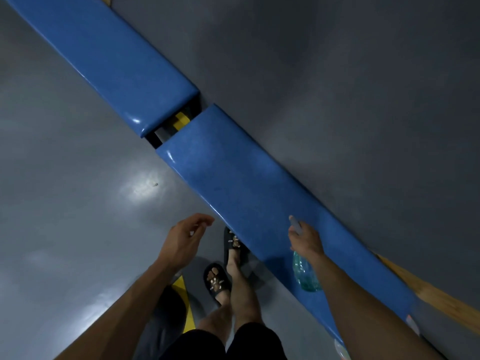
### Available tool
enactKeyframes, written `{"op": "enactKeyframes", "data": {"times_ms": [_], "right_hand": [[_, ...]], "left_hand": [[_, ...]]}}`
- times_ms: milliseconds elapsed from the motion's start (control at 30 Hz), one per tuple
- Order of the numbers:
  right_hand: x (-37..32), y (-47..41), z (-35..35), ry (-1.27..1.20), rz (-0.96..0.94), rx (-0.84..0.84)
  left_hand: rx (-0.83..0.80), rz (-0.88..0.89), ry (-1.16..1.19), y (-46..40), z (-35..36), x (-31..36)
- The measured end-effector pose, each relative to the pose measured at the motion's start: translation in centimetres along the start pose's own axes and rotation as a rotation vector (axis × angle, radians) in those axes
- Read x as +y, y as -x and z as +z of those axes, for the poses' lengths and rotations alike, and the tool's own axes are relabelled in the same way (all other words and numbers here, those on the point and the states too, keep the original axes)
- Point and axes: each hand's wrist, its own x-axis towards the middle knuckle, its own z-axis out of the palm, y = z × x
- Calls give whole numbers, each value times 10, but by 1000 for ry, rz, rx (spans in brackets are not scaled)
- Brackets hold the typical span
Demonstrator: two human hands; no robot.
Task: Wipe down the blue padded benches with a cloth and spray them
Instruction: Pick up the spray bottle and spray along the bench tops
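Two blue benches are running end to end from eleven o'clock to five o'clock: the near bench [241, 188] and the far bench [109, 61], apart by a narrow gap. The right hand [305, 239] is gripping one spray bottle [305, 274] over the near bench, so spraying seems in hand. The left hand [183, 237] is hanging loose, holding nothing. No cloth is showing, perhaps out of frame; wiping calls for fetching it.

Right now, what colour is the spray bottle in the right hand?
Clear greenish-teal plastic with a pale nozzle, seen in the head view: spray bottle, gripped by the right hand.
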Motion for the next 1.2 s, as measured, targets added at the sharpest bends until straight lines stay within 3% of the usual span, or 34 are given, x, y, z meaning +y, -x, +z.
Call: {"op": "enactKeyframes", "data": {"times_ms": [167, 300, 633, 767, 933, 1200], "right_hand": [[-31, 16, 49, 113, -168, -178], [-56, 16, 80, 219, -188, -248], [-99, -66, 30, -16, -88, -104], [-115, -101, 0, 9, -73, -34], [-126, -106, 0, 64, -177, -132], [-156, -56, 78, 259, -283, -331]], "left_hand": [[15, -21, -38, -25, -20, 5], [22, -50, -77, -46, -35, 6], [34, -88, -114, -97, -48, 31], [39, -116, -96, -114, -54, 36], [26, -145, -93, -126, -66, 36], [-5, -188, -110, -139, -101, 10]]}}
